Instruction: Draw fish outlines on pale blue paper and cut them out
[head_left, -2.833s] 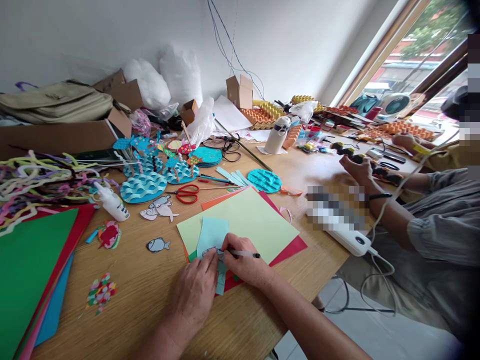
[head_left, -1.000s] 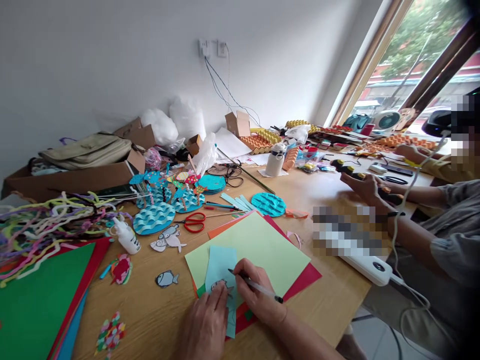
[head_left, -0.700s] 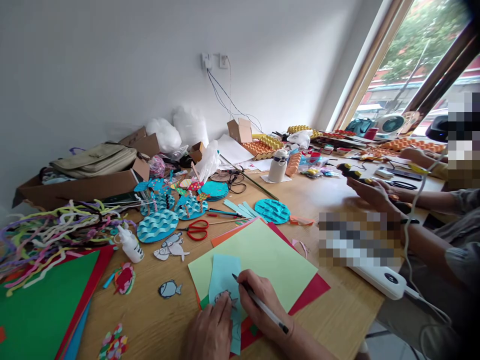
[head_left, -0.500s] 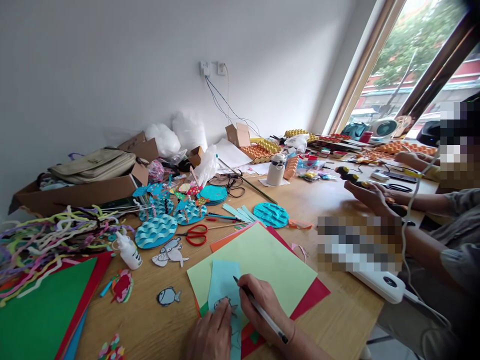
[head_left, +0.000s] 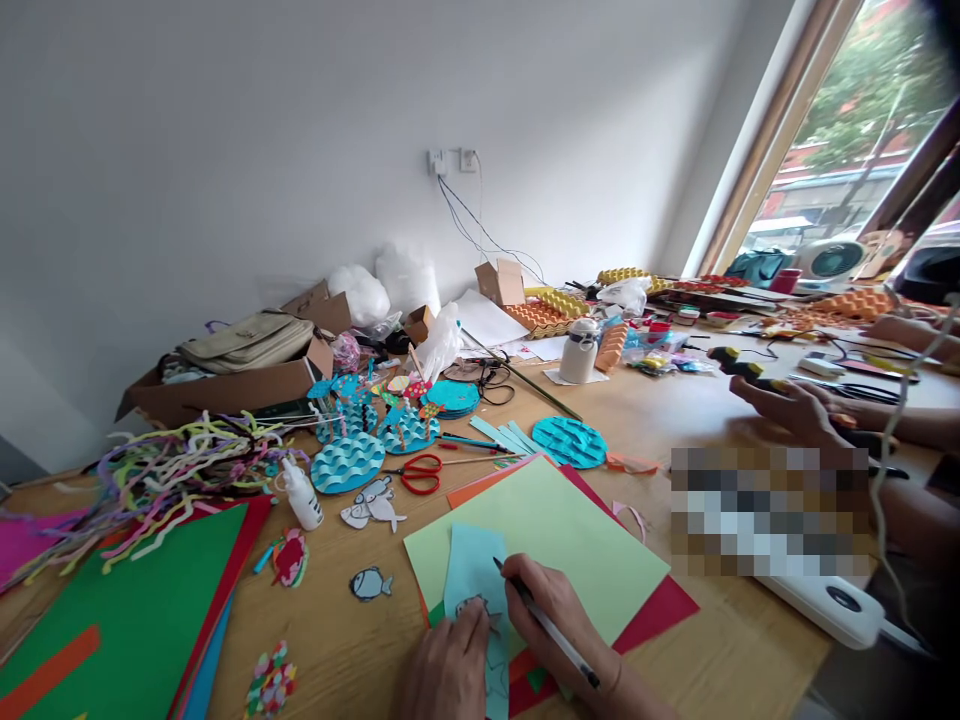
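Light-blue paper strip point(head_left: 476, 560) is lying under both of my working hands: from my remote seat I am gripping a pen point(head_left: 556, 641) narrowly in the right hand point(head_left: 551, 607), its tip pointing over the strip's right edge; whether it is touching, I cannot tell. With the left hand point(head_left: 448, 668) I am gripping nothing, only pressing extended fingers onto the strip and a dark-outlined fish shape point(head_left: 470, 604). Pencil-like lines are showing lower on the strip. Beneath, a pale green sheet point(head_left: 570, 560) is resting over a red sheet point(head_left: 670, 607). Farther left, a small grey fish cut-out point(head_left: 370, 583) is lying on the table point(head_left: 337, 650); beyond it, I am seeing white fish cut-outs point(head_left: 379, 507), red-handled scissors point(head_left: 421, 474) and a glue bottle point(head_left: 303, 497). To the right, a co-worker's hand point(head_left: 787, 410) is reaching over the tabletop.
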